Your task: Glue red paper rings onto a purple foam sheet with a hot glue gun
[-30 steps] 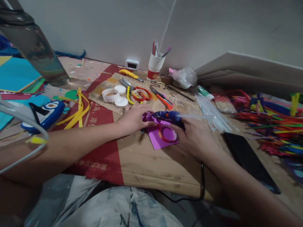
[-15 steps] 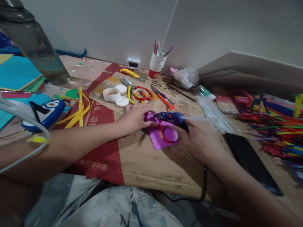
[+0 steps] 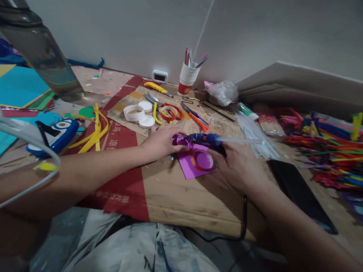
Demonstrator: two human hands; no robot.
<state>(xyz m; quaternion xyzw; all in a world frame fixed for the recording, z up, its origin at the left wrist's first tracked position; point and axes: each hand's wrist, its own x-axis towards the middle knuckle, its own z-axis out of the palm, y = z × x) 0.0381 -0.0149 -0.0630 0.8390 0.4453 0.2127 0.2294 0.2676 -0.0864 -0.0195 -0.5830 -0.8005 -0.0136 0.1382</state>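
My right hand point(image 3: 236, 158) is wrapped round a blue hot glue gun point(image 3: 205, 139), with a clear glue stick point(image 3: 241, 141) poking out of its rear end. The gun's nozzle points left, close to a purple paper ring point(image 3: 181, 140). My left hand point(image 3: 166, 139) pinches that ring between thumb and fingers at the far left corner of a purple paper square point(image 3: 190, 172). On the square rests a red and white ring point(image 3: 202, 161) cut from a paper cup. Where the nozzle tip meets the purple ring is too small to make out.
Scissors point(image 3: 172, 111), a box cutter point(image 3: 157, 88), white paper rings point(image 3: 134, 113) and discs lie beyond my hands. Yellow strips point(image 3: 96, 132) and a blue device point(image 3: 53, 138) sit left. A black phone point(image 3: 302, 194) and colourful pipe cleaners point(image 3: 334, 151) are right. A cup stack point(image 3: 188, 77) holds pens.
Almost nothing differs. The glue gun and my right hand have shifted very slightly, while my left hand keeps its hold on the purple ring.
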